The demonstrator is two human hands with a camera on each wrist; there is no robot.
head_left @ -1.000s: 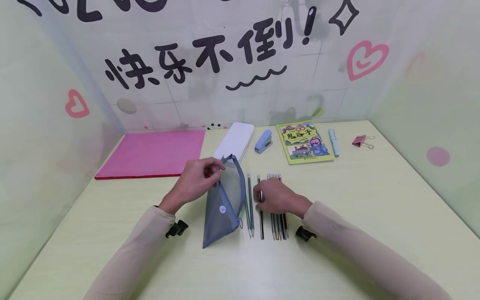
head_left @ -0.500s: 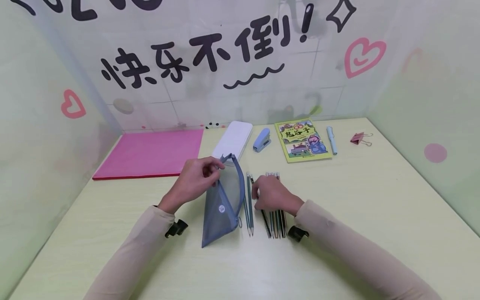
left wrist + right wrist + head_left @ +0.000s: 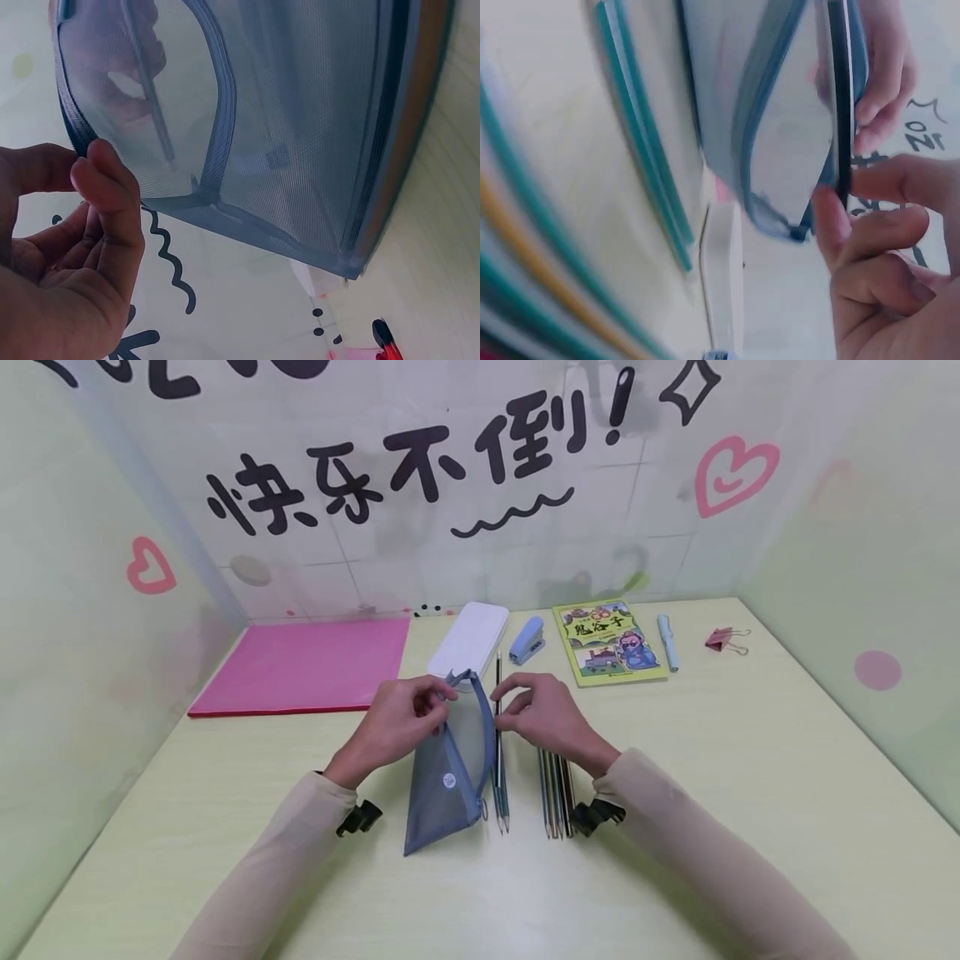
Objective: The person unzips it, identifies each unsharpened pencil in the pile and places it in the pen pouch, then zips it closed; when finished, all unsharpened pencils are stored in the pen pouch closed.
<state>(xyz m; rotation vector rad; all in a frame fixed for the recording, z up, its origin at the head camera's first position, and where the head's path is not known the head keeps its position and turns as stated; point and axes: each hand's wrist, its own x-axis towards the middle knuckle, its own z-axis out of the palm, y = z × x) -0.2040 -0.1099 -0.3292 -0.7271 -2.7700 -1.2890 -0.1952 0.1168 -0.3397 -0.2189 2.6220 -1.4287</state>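
Observation:
A blue-grey mesh zip pencil case (image 3: 442,814) stands tilted on the table with its zip spread apart. My left hand (image 3: 397,718) pinches the upper rim of the case (image 3: 292,135) between thumb and fingertips. Just right of the opening, my right hand (image 3: 551,714) pinches a dark pencil (image 3: 843,97), held lifted and lengthwise beside the case. Through the mesh, the left wrist view shows that pencil and hand dimly. Two teal pencils (image 3: 505,814) lie on the table right beside the case. Under my right wrist lies a row of several pencils (image 3: 553,793), their upper ends hidden.
Behind the case lie a white box (image 3: 471,635), a blue stapler (image 3: 527,640) and a yellow-green booklet (image 3: 609,643). Further right are a light blue pen (image 3: 667,643) and a pink binder clip (image 3: 725,641). A pink folder (image 3: 307,664) lies at the back left.
My right hand has picked up the dark pencil from the table and carried it up and left to the case's opening. My left hand keeps its grip on the rim.

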